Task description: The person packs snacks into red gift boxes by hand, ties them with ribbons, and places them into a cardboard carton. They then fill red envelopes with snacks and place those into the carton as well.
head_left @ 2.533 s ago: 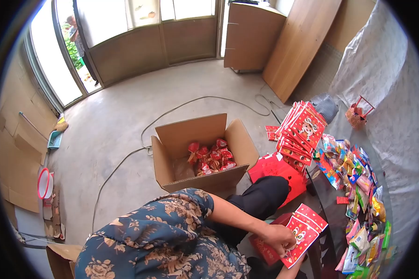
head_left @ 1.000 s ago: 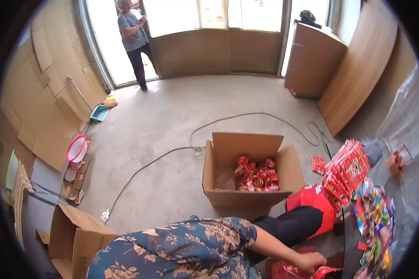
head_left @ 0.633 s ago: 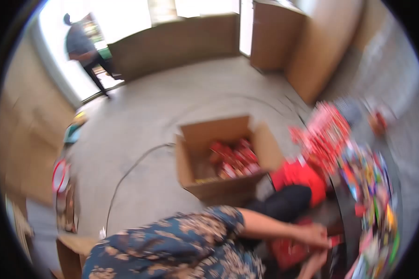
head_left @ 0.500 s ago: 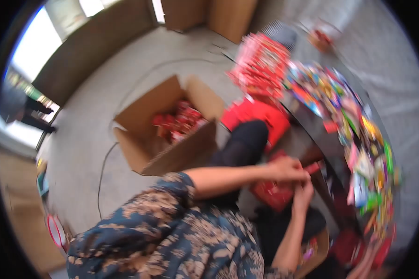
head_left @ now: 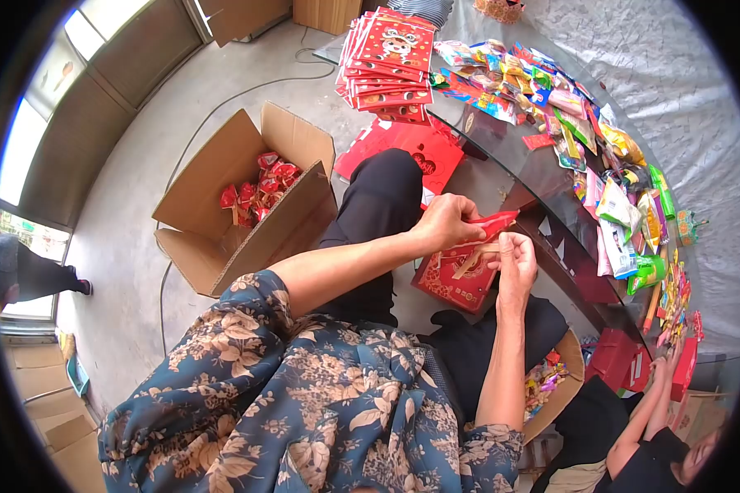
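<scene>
A red gift box (head_left: 448,287) with gold patterning is upright between my knees, below my hands. My left hand (head_left: 450,223) is closed on the box's red top edge (head_left: 498,220). With its fingers pinched, my right hand (head_left: 514,261) holds a flat tan ribbon (head_left: 474,261) that hangs across the front of the box. The two hands are close together.
An open carton (head_left: 296,215) with red packets sits at my left. Flat red gift bags (head_left: 395,53) are stacked on the glass table (head_left: 489,152), beside many snack packets (head_left: 584,123). Another carton (head_left: 571,361) holds sweets. A co-worker's arms (head_left: 649,403) show at lower right.
The view has shifted and sharpened. My hands, pressed together before, are now slightly apart, with the tan ribbon visible between them. The co-worker at lower right shows more.
</scene>
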Motion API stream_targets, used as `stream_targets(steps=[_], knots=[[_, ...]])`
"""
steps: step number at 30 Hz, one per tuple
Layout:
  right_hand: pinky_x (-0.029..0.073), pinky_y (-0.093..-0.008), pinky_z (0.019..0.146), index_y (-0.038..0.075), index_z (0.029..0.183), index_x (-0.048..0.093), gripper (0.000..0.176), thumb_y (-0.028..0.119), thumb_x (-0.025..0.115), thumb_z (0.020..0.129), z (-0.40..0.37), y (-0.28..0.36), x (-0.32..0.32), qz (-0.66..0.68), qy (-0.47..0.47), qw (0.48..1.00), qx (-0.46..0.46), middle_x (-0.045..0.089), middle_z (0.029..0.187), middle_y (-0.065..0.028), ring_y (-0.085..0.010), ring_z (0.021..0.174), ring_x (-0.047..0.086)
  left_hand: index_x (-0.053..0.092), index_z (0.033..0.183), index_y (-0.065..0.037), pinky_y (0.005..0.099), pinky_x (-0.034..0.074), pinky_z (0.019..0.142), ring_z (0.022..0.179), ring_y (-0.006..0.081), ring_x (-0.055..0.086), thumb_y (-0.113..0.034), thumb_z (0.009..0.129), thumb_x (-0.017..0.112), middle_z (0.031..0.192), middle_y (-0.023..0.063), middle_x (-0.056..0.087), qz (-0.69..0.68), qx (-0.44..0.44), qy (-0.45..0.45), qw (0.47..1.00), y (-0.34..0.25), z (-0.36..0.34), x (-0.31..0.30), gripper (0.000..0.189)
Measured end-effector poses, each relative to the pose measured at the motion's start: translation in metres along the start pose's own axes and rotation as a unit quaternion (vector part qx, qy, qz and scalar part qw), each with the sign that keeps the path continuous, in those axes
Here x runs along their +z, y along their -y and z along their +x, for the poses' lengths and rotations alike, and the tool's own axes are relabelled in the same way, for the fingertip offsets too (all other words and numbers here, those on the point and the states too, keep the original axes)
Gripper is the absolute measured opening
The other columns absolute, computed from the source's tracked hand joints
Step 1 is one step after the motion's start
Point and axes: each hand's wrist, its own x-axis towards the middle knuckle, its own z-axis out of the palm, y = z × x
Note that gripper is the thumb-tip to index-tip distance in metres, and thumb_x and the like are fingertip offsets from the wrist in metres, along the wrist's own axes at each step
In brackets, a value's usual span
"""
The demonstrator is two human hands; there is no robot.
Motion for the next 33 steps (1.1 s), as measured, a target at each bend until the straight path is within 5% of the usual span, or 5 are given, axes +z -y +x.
stream_targets(steps=[5, 10, 14, 23, 33], knots=[[0.046, -0.0201, 0.06, 0.004, 0.097, 0.058, 0.019, 0.022, 0.064, 0.092, 0.013, -0.015, 0.007, -0.029, 0.019, 0.998, -0.046, 0.061, 0.082, -0.001, -0.0055, 0.069, 0.056, 0.061, 0.08, -0.001, 0.0384, 0.047, 0.064, 0.075, 0.0282, 0.062, -0.014, 0.07, 0.075, 0.077, 0.0144, 0.058, 0.093, 0.097, -0.045, 0.99, -0.004, -0.01, 0.013, 0.021], [0.045, -0.0233, 0.064, 0.001, 0.091, 0.058, 0.009, 0.009, 0.061, 0.089, 0.014, -0.02, 0.004, -0.024, -0.015, 1.0, -0.002, 0.06, 0.081, -0.0005, -0.006, 0.069, 0.053, 0.065, 0.092, 0.002, 0.0362, 0.047, 0.063, 0.071, 0.0258, 0.064, -0.015, 0.083, 0.067, 0.078, 0.0167, 0.064, -0.022, 0.032, 0.019, 0.999, 0.007, -0.006, 0.009, 0.02], [0.045, -0.0275, 0.063, -0.001, 0.09, 0.058, 0.012, 0.01, 0.061, 0.087, -0.001, -0.006, -0.008, -0.186, 0.011, 0.982, 0.0, 0.06, 0.08, -0.005, -0.0102, 0.069, 0.055, 0.065, 0.091, 0.001, 0.0368, 0.049, 0.065, 0.074, 0.0271, 0.065, -0.013, 0.082, 0.065, 0.08, 0.0157, 0.065, 0.076, 0.044, -0.036, 0.995, 0.008, -0.003, -0.001, 0.016], [0.049, -0.0384, 0.074, 0.0, 0.096, 0.058, 0.014, -0.005, 0.055, 0.083, -0.028, 0.041, 0.009, -0.346, 0.035, 0.869, -0.351, 0.058, 0.093, -0.0157, -0.0325, 0.081, 0.06, 0.064, 0.086, -0.002, 0.0412, 0.051, 0.068, 0.08, 0.033, 0.063, -0.013, 0.08, 0.066, 0.086, 0.0117, 0.062, 0.151, 0.179, -0.066, 0.97, 0.005, -0.011, 0.007, 0.013], [0.048, -0.0451, 0.083, -0.004, 0.104, 0.06, 0.023, 0.003, 0.049, 0.085, 0.009, 0.009, 0.026, -0.486, 0.266, 0.831, -0.045, 0.062, 0.104, -0.0274, -0.0411, 0.102, 0.059, 0.06, 0.097, -0.006, 0.0427, 0.051, 0.061, 0.075, 0.0344, 0.063, -0.009, 0.081, 0.06, 0.08, 0.0133, 0.06, 0.205, 0.243, -0.043, 0.947, -0.01, -0.024, 0.009, 0.017]])
